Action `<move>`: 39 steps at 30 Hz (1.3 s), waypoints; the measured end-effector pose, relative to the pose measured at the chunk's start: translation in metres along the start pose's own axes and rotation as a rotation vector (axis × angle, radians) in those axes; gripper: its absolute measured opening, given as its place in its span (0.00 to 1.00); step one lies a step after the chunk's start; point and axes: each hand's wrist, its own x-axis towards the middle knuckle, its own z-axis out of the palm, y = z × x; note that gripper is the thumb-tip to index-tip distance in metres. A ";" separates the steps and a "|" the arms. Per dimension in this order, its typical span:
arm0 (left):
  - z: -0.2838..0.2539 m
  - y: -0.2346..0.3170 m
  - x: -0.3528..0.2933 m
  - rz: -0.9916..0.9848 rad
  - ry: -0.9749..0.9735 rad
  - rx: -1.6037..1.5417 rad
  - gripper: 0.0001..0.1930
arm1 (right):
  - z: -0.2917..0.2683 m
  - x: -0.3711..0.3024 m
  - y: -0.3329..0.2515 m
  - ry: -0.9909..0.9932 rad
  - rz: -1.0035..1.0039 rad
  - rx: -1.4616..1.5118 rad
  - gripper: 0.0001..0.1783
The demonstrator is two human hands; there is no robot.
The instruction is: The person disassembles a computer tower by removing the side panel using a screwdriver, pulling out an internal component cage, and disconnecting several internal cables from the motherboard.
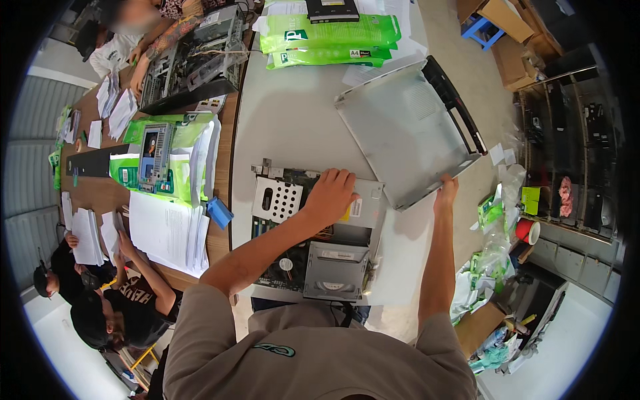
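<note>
Cover, slanted far-left to near-right, is pinched at its near edge by right fingers, right of chassis on worktop; chassis is touched by half-curled left fingers, grip can't be told.

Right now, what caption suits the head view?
Left hand at an opened computer, right hand holding a grey metal cover by its edge.

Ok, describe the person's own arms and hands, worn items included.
Short grey-brown fabric sleeves end near the elbows, leaving both forearms bare. The left hand and right hand are gloveless; no watch or bracelet shows.
</note>
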 end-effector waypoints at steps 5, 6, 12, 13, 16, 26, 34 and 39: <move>-0.004 0.002 -0.023 -0.010 0.068 0.005 0.25 | -0.007 0.017 0.022 -0.103 -0.041 -0.207 0.12; -0.005 0.003 -0.028 -0.026 0.059 -0.018 0.25 | -0.008 0.024 0.036 -0.063 -0.109 -0.296 0.12; -0.013 0.002 -0.072 -0.118 0.015 -0.030 0.27 | 0.024 -0.030 0.030 -0.147 -0.117 -0.849 0.31; -0.012 0.002 -0.079 -0.124 0.040 -0.065 0.27 | 0.025 -0.042 0.026 -0.096 -0.162 -1.063 0.34; -0.011 0.002 -0.084 -0.128 0.075 -0.116 0.27 | 0.025 -0.048 0.020 -0.143 -0.120 -0.982 0.40; -0.058 0.051 -0.146 -0.184 0.245 -0.287 0.12 | -0.018 -0.116 -0.001 -0.154 -0.138 -0.246 0.22; -0.100 0.046 -0.249 -0.716 -0.057 -0.696 0.21 | -0.141 -0.278 0.007 -0.278 -0.485 -0.549 0.25; -0.096 0.101 -0.186 -0.158 0.172 -0.663 0.23 | -0.092 -0.336 -0.026 -0.550 0.014 0.154 0.25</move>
